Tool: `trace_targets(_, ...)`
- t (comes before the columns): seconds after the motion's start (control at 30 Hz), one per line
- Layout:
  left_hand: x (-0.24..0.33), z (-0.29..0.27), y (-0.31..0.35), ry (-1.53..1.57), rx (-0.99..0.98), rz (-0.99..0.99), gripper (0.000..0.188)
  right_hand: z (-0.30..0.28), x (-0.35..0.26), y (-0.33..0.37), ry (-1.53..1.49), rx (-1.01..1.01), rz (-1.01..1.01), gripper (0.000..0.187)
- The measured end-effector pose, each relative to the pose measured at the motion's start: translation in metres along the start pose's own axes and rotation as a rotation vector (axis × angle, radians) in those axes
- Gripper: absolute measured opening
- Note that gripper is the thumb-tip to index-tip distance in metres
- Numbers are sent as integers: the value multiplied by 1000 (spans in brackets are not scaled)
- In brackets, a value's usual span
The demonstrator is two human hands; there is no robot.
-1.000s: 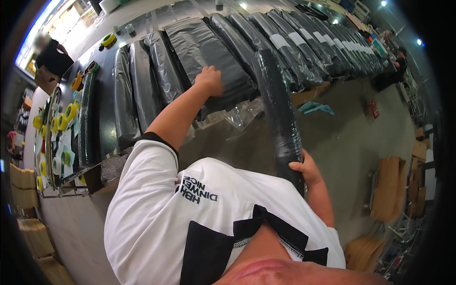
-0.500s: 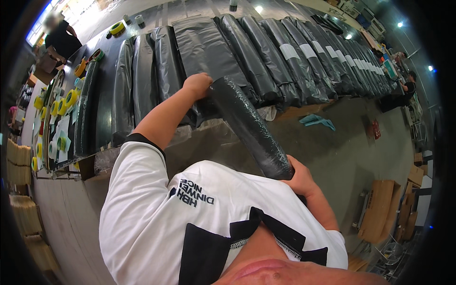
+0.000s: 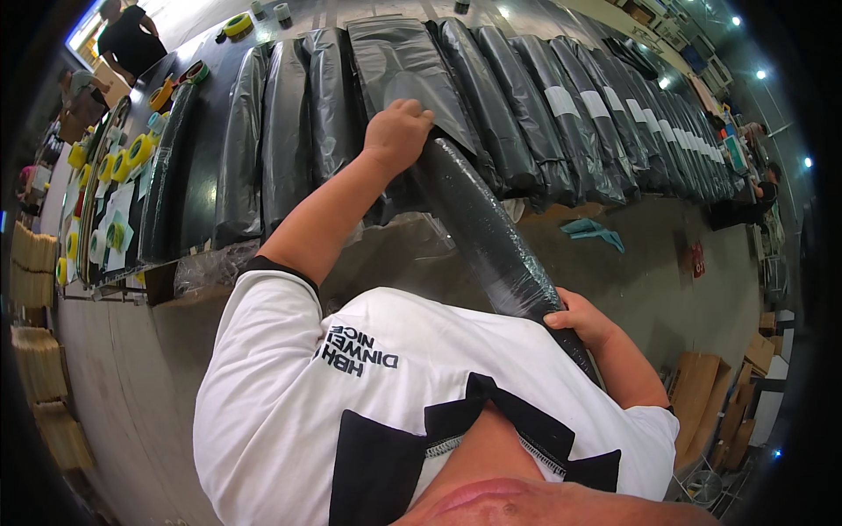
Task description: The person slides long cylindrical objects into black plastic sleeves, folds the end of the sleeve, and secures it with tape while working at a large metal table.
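A long black roll (image 3: 491,232) in shiny clear wrap slants from the table toward my right side. Its far end goes in under the black plastic bag (image 3: 381,48) lying flat on the table, and a rounded bulge shows through the film. My left hand (image 3: 399,133) is closed at the bag's near edge, gripping the film beside the roll. Lower down, my right hand (image 3: 583,320) grips the roll, thumb on top and its other fingers hidden beneath. The roll's near end passes along my right forearm.
Several bagged black rolls (image 3: 285,131) lie side by side on the dark table (image 3: 200,167), many with white labels. Yellow tape rolls (image 3: 139,151) are at the left. A blue cloth (image 3: 592,233) and an open carton (image 3: 697,394) are on the floor. Other people (image 3: 132,39) stand farther off.
The roll's far end has moved forward from the table's near edge to under the bag's film. My left hand has shifted right and forward; my right hand has moved slightly right.
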State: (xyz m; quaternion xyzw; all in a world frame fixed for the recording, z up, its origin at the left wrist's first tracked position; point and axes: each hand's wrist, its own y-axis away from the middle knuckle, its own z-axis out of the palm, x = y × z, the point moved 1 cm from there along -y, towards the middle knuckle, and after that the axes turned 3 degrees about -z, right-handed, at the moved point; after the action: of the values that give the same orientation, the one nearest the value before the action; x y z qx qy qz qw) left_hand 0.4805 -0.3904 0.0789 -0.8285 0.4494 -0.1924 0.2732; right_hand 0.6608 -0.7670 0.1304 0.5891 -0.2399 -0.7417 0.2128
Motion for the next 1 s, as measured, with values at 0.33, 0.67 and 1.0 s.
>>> trace_targets(0.33, 51, -17, -2, -27, -111, 247, 19, 15, -11, -35, -32, -10, -89, 61)
trace_targets(0.67, 8, -4, 40, 1306, -381, -1266, 61, 27, 0, -72, -166, -29, -173, 57)
trace_targets(1.0, -25, -32, 102, 1203, -369, -1132, 47, 139, -75, -167, 152, -1, -303, 53)
